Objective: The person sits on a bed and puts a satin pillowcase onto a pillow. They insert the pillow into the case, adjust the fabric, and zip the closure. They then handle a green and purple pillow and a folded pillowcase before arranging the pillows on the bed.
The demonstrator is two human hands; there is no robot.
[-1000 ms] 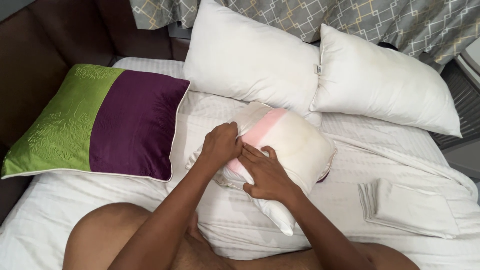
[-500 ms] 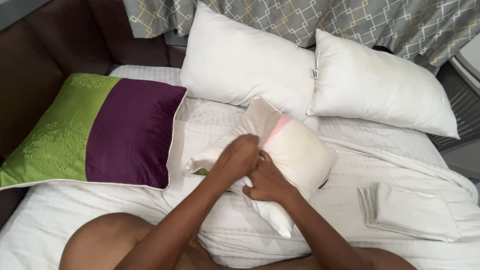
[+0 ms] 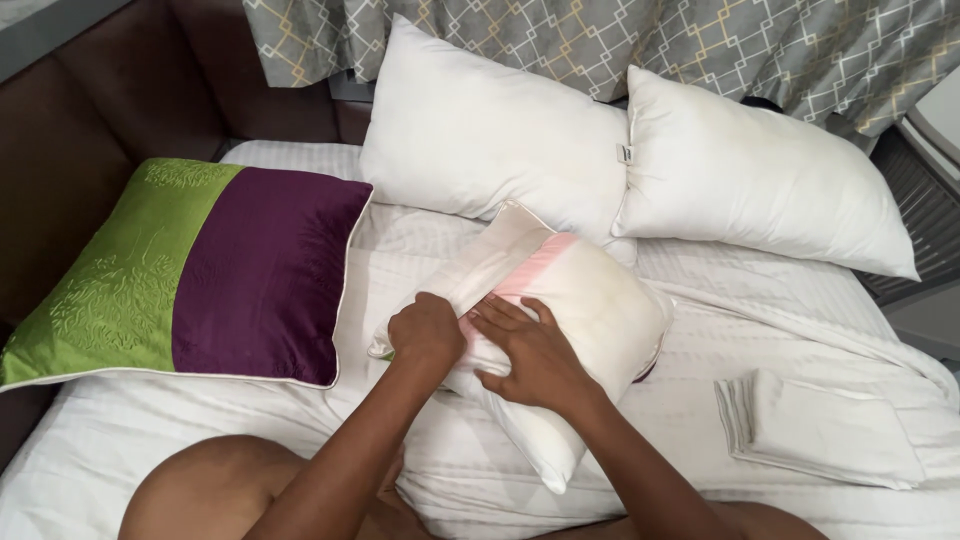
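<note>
small cushion (image 3: 590, 330): soft, light, squashy | your left hand (image 3: 428, 330) is pinching its white cover (image 3: 500, 255), grip clamped | right hand (image 3: 535, 352) is pressing flat, fingers apart | take the cover's loose edge

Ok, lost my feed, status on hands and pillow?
Left hand gripping cover edge. Right hand flat on small pillow. Nothing blocking.

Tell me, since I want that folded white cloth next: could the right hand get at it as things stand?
Probably yes. The right hand lies flat on the small pillow; only bare sheet lies between it and the folded white cloth to its right.
</note>
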